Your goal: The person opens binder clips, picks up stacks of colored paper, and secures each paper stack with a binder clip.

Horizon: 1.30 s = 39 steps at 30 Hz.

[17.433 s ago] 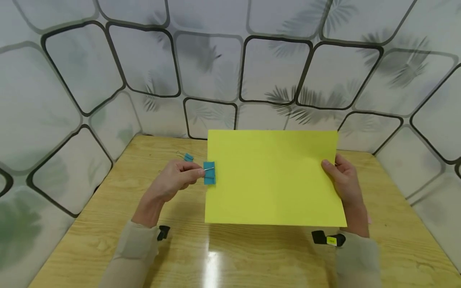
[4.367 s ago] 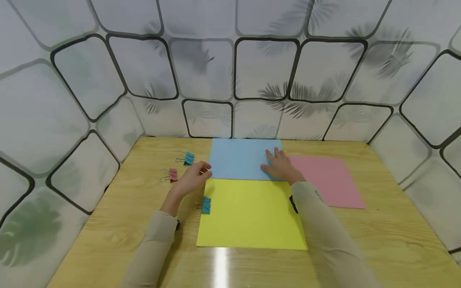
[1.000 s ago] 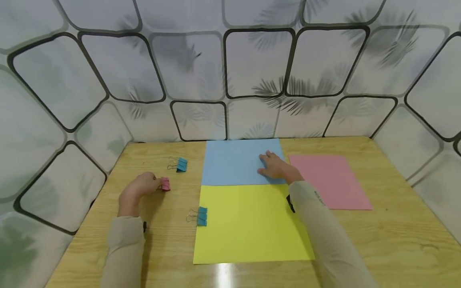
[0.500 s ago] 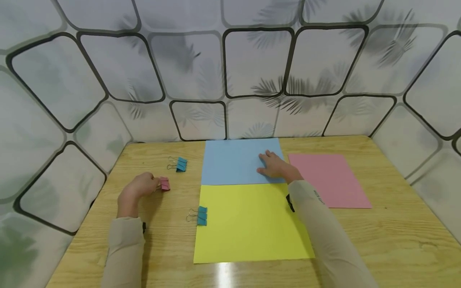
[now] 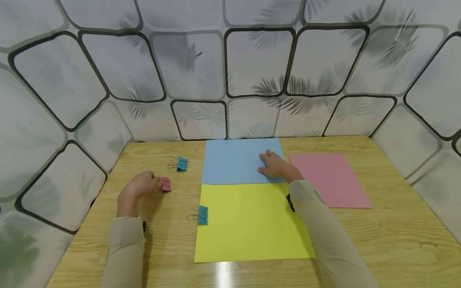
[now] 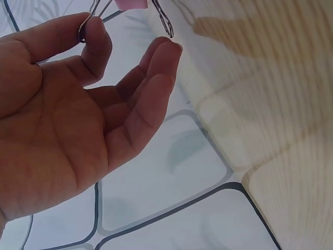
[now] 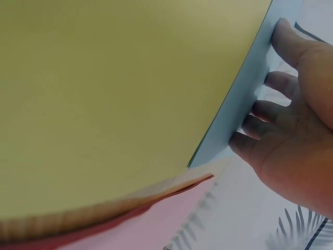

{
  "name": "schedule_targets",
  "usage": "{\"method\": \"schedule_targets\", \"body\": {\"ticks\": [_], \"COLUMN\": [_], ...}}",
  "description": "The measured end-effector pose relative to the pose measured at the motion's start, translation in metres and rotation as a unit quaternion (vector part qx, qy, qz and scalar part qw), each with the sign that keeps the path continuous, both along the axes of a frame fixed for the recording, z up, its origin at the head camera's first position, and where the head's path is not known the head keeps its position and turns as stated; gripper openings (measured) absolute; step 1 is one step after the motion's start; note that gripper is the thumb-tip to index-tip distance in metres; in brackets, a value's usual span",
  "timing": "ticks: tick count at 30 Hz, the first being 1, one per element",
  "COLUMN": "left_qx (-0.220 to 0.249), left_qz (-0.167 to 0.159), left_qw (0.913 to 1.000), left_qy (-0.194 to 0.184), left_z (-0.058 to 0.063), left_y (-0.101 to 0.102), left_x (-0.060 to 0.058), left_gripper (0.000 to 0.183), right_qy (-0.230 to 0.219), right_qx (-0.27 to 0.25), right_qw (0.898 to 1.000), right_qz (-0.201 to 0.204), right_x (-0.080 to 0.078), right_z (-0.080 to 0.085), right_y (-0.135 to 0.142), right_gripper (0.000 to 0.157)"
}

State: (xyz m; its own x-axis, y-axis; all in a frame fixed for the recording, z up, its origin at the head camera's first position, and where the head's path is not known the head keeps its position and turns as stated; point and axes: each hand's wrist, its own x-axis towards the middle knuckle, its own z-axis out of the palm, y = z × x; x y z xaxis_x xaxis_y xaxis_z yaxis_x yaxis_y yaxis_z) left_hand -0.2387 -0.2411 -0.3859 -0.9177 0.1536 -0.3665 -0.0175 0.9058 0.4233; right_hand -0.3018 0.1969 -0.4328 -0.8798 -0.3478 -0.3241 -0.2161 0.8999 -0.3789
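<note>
Free tabletop (image 5: 185,188) between pink clip (image 5: 165,184) and blue sheet (image 5: 230,162); far teal clip (image 5: 182,164) and near teal clip (image 5: 203,215) narrow it.

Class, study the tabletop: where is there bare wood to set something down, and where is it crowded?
Bare wood lies right of the pink sheet, and in front of it, right of the right sleeve. Another strip runs between the left sleeve and the yellow sheet. Left of the blue sheet is crowded: left hand, pink clip, loose blue clip.
</note>
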Motion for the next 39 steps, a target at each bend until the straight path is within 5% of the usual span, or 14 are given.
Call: {"method": "schedule_targets", "body": {"ticks": [9,14,19,26,28,30,32,35,37,39], "left_qx": [0.077,0.173,0.284,0.432,0.479,0.547,0.630,0.739,0.778,0.799], "left_qz": [0.007,0.001,-0.021,-0.008,0.012,0.028,0.040,0.030,0.020,0.017], "left_qw": [0.9970,0.9847,0.9583,0.9000,0.8754,0.8342,0.7712,0.6649,0.6178,0.5878], "left_qy": [-0.004,-0.019,-0.020,-0.056,-0.063,-0.068,-0.079,-0.103,-0.114,-0.125], "left_z": [0.006,0.006,0.001,0.002,0.004,0.005,0.005,0.006,0.006,0.007], "left_y": [0.004,0.007,0.007,0.010,0.012,0.014,0.015,0.015,0.016,0.018], "left_x": [0.006,0.007,0.006,0.005,0.004,0.004,0.004,0.005,0.005,0.005], "left_gripper": [0.029,0.026,0.029,0.035,0.035,0.034,0.032,0.035,0.039,0.040], "right_qy": [0.006,0.010,0.009,0.001,-0.001,-0.001,-0.001,0.000,0.002,0.003], "right_qx": [-0.004,0.000,-0.003,0.001,0.002,0.001,0.000,0.000,-0.001,-0.003], "right_qw": [1.000,1.000,1.000,1.000,1.000,1.000,1.000,1.000,1.000,1.000], "right_qz": [0.002,0.006,0.009,-0.001,-0.005,-0.007,-0.006,-0.002,-0.002,-0.004], "right_x": [0.002,0.001,0.000,-0.001,-0.002,-0.003,-0.003,-0.003,-0.002,-0.001], "right_z": [0.004,0.004,0.003,0.003,0.004,0.004,0.003,0.001,0.001,0.001], "right_y": [-0.002,-0.002,-0.003,-0.004,-0.003,-0.002,-0.001,0.000,0.000,0.000], "right_gripper": [0.067,0.068,0.067,0.068,0.068,0.068,0.068,0.068,0.068,0.068]}}
